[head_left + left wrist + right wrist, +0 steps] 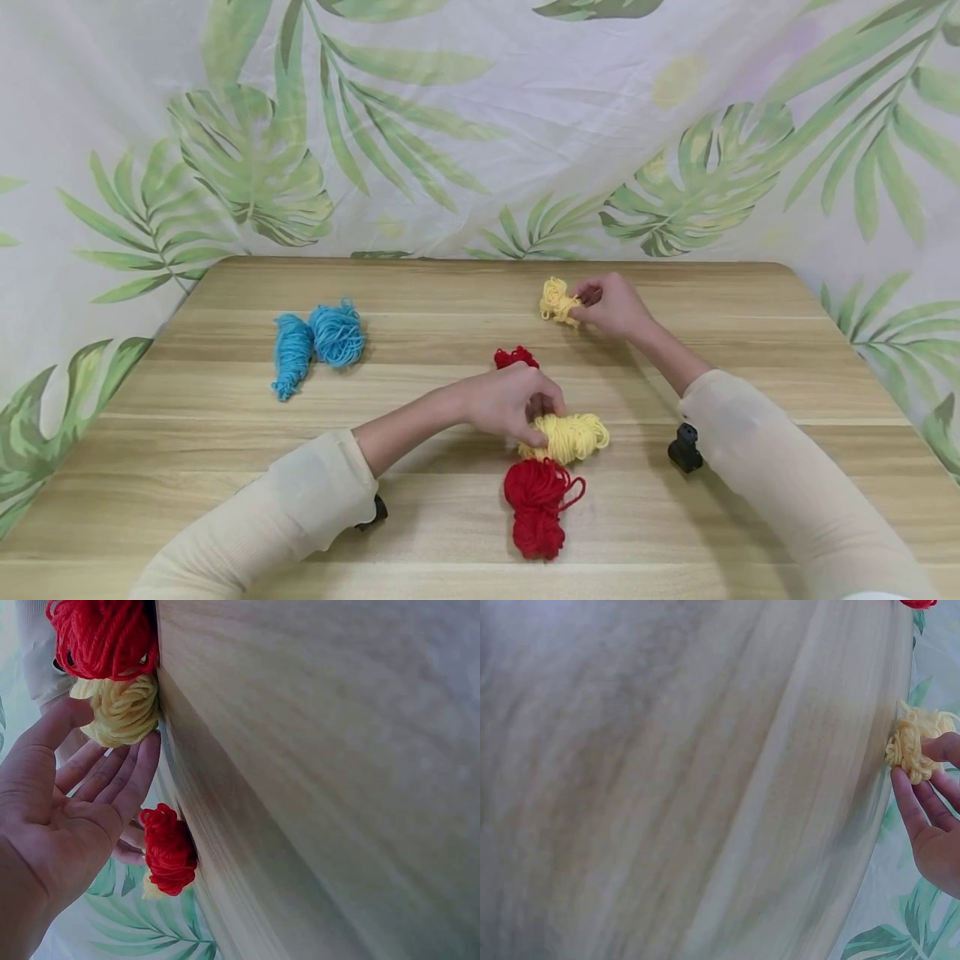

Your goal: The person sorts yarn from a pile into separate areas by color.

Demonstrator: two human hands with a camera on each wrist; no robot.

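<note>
My left hand (507, 402) pinches one end of a pale yellow yarn bundle (576, 436) on the table, thumb on the near side and fingers on the far side. Right below that bundle lies a red yarn bundle (537, 510). A second red yarn bundle (515, 357) shows just beyond my left hand, partly hidden by it. Farther back, my right hand (611, 307) holds a smaller yellow yarn bundle (557, 300) by its right end. In the right wrist view, thumb and fingertips grip this small bundle (915, 746) from two sides.
Two blue yarn bundles, a narrow one (292, 354) and a rounder one (337, 333), lie side by side at the left of the wooden table (420, 542). A leaf-patterned cloth (465, 150) hangs behind the table's back edge. Black wrist devices (685, 450) sit under the sleeves.
</note>
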